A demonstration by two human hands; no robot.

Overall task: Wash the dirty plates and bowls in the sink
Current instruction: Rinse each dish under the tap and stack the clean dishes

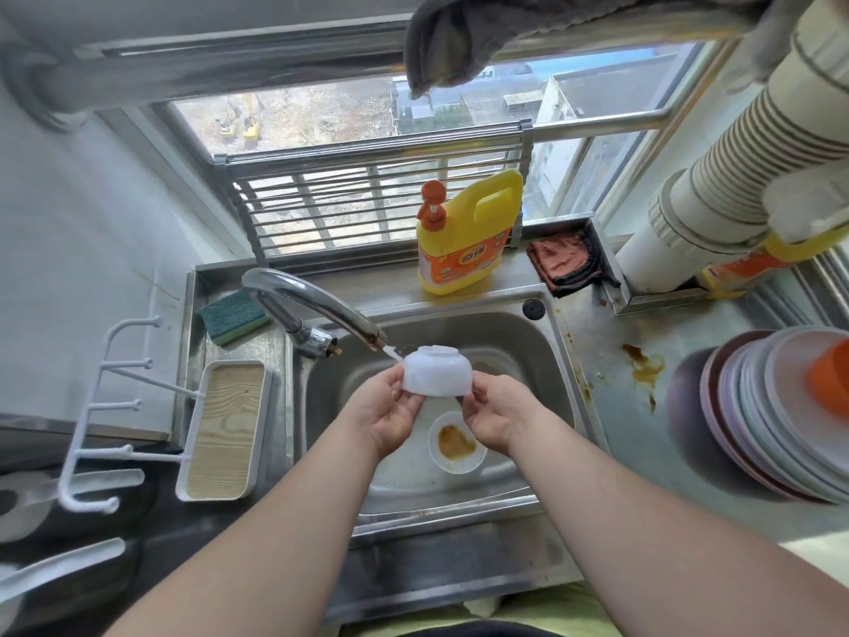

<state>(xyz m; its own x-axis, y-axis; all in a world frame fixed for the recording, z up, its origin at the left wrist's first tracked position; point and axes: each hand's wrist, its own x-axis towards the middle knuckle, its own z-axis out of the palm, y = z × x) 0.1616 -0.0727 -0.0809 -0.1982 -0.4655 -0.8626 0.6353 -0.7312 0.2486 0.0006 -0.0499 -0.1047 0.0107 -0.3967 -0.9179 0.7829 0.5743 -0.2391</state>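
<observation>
While water runs from the faucet onto it, an upturned white bowl is gripped at its rim between the fingers of the left hand and right hand; below the fingers, a stained dish lies in the sink.

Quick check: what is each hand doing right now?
Left hand: grips the white bowl at its left side.
Right hand: grips the same bowl at its right side.

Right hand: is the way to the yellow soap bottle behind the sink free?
Probably yes, once freed. The right hand and left hand both hold the white bowl under the tap. Nothing stands between that hand and the soap bottle on the ledge.
</observation>
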